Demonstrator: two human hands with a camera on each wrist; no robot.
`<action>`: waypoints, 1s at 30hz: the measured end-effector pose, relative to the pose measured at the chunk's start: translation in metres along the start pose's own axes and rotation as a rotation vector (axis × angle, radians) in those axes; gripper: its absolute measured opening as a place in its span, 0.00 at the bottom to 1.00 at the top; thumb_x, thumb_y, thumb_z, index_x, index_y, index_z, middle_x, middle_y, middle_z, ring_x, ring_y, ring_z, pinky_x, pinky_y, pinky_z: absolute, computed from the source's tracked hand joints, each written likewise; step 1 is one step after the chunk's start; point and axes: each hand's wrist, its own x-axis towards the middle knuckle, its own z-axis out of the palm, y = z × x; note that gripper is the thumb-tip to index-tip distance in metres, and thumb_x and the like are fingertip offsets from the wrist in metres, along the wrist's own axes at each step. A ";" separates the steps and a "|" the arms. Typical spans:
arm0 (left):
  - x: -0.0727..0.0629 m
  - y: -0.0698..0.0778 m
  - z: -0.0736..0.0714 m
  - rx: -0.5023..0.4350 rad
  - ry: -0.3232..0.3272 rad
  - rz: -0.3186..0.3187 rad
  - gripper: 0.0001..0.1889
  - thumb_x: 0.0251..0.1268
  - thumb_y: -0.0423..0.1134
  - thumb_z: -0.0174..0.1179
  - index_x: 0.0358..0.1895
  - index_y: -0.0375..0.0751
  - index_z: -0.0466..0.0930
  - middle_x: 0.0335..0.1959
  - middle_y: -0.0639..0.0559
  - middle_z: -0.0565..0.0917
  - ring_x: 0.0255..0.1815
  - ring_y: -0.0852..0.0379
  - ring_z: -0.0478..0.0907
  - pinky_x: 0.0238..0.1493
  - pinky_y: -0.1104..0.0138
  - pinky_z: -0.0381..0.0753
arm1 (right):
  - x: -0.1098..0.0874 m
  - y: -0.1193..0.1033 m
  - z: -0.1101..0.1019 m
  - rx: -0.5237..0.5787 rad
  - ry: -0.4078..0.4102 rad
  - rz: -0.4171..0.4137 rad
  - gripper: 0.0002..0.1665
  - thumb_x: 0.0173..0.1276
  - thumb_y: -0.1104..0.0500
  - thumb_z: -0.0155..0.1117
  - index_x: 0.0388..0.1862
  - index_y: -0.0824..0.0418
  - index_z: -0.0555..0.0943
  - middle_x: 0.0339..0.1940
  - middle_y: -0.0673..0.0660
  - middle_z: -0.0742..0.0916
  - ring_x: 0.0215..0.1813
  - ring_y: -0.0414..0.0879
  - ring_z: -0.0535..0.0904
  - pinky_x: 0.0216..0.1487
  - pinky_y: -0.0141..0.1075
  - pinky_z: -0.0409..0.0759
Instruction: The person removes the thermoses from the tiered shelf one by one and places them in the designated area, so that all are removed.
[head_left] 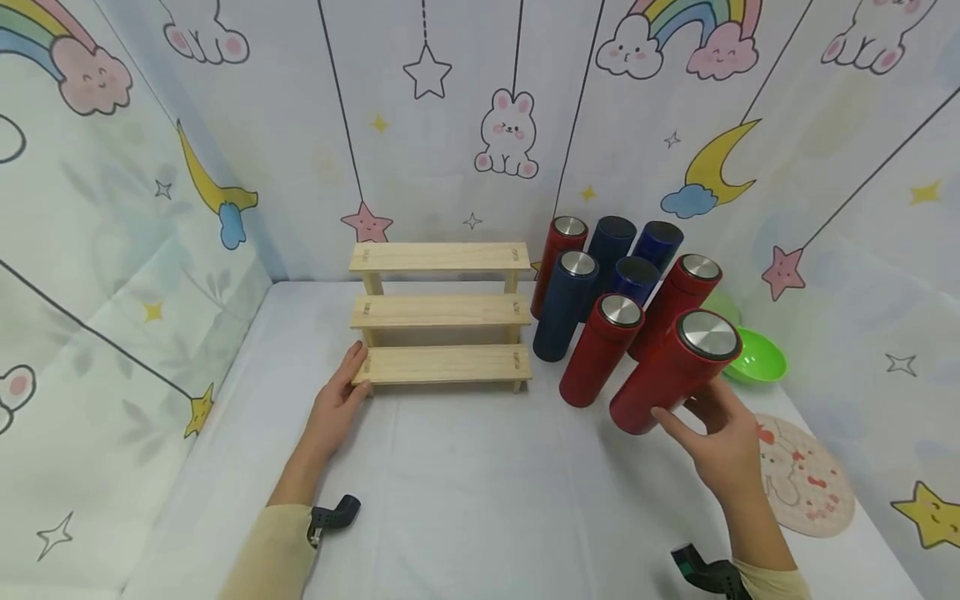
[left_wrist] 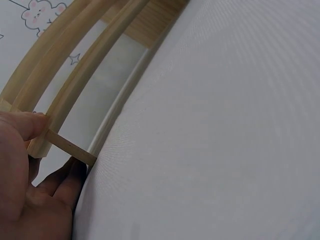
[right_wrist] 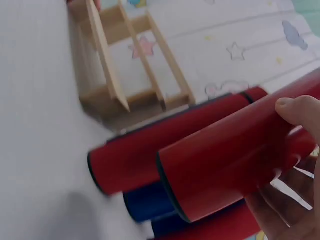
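A three-tiered wooden shelf (head_left: 441,312) stands on the white-covered table. My left hand (head_left: 336,402) grips the left end of its lowest tier. In the left wrist view, the thumb (left_wrist: 31,125) lies against the board's end, and the other fingers are partly hidden beside the leg. On the right, my right hand (head_left: 722,437) holds a red thermos (head_left: 663,377) with a silver lid, its base apparently above the tabletop. Behind that thermos stand several more: a red thermos (head_left: 596,358) close to it, a dark blue thermos (head_left: 564,312), and others in red and blue.
A green bowl (head_left: 759,358) sits at the table's right side behind my right hand. A round pink mat (head_left: 806,479) with a cartoon print lies by the right edge. Patterned cloth walls (head_left: 450,167) stand behind and at both sides.
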 end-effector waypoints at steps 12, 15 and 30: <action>0.000 -0.002 0.003 -0.060 0.019 0.020 0.31 0.86 0.31 0.55 0.87 0.41 0.61 0.90 0.44 0.52 0.89 0.47 0.46 0.75 0.82 0.54 | 0.039 0.058 -0.002 -0.012 0.116 0.126 0.45 0.67 0.65 0.82 0.81 0.48 0.76 0.69 0.52 0.84 0.66 0.41 0.82 0.63 0.27 0.81; 0.002 -0.001 0.010 -0.087 0.029 0.024 0.32 0.85 0.30 0.56 0.86 0.38 0.61 0.89 0.42 0.52 0.89 0.45 0.47 0.75 0.81 0.55 | 0.048 0.071 -0.001 0.000 0.123 0.142 0.44 0.67 0.64 0.82 0.80 0.49 0.76 0.69 0.53 0.84 0.66 0.41 0.82 0.63 0.30 0.82; 0.009 0.005 0.016 -0.036 0.015 -0.012 0.32 0.87 0.35 0.57 0.87 0.44 0.59 0.90 0.52 0.51 0.89 0.52 0.47 0.74 0.80 0.59 | 0.047 0.095 -0.001 -0.089 0.089 0.229 0.43 0.72 0.55 0.80 0.82 0.50 0.73 0.74 0.59 0.82 0.71 0.51 0.81 0.67 0.36 0.81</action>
